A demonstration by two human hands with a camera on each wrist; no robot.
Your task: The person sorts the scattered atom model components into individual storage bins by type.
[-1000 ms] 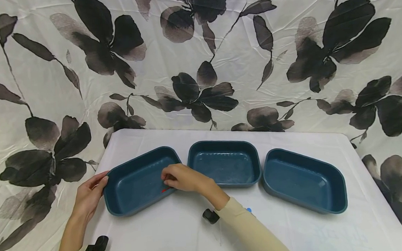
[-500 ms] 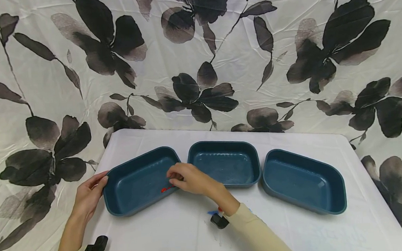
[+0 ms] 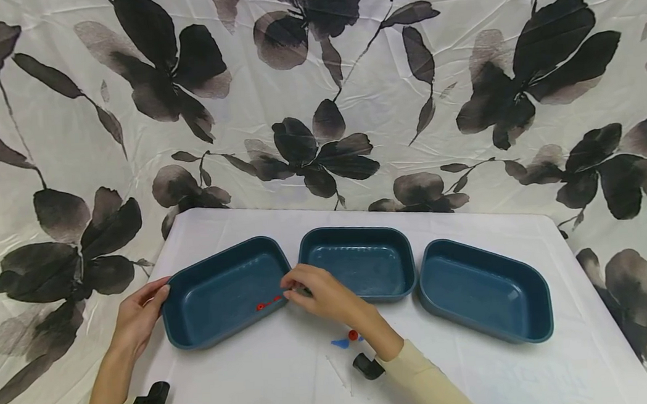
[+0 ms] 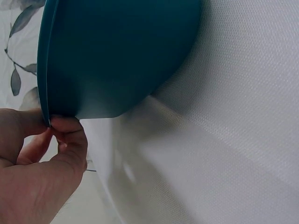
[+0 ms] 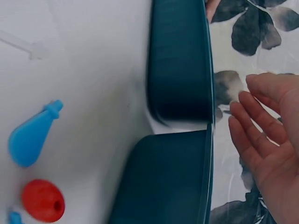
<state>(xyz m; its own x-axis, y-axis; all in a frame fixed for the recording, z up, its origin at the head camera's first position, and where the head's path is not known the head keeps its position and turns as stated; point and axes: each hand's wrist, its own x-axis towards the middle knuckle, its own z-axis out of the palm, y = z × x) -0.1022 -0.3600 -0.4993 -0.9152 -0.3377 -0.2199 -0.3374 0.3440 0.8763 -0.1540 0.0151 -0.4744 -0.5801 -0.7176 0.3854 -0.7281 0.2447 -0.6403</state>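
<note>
My left hand (image 3: 138, 315) pinches the rim of the left dark-blue tray (image 3: 213, 307) at its left end; the left wrist view shows thumb and fingers on the rim (image 4: 43, 88). My right hand (image 3: 322, 291) hovers by that tray's right end, near the middle tray (image 3: 355, 265). Its fingers are relaxed and slightly bent with nothing between them in the right wrist view. Small red pieces (image 3: 260, 306) lie inside the left tray along its near wall. On the table below the right forearm are a red bead (image 5: 43, 200) with a hole and a blue teardrop-shaped piece (image 5: 32, 137).
A third dark-blue tray (image 3: 485, 297) stands at the right. A thin translucent stick (image 3: 338, 374) lies on the white tablecloth near the right wrist's black camera (image 3: 369, 366). Behind the table hangs a floral cloth (image 3: 317, 103).
My right hand has drawn back rightward from inside the left tray, uncovering the red pieces there. The red bead and blue piece on the table have come into view. The left hand keeps its hold.
</note>
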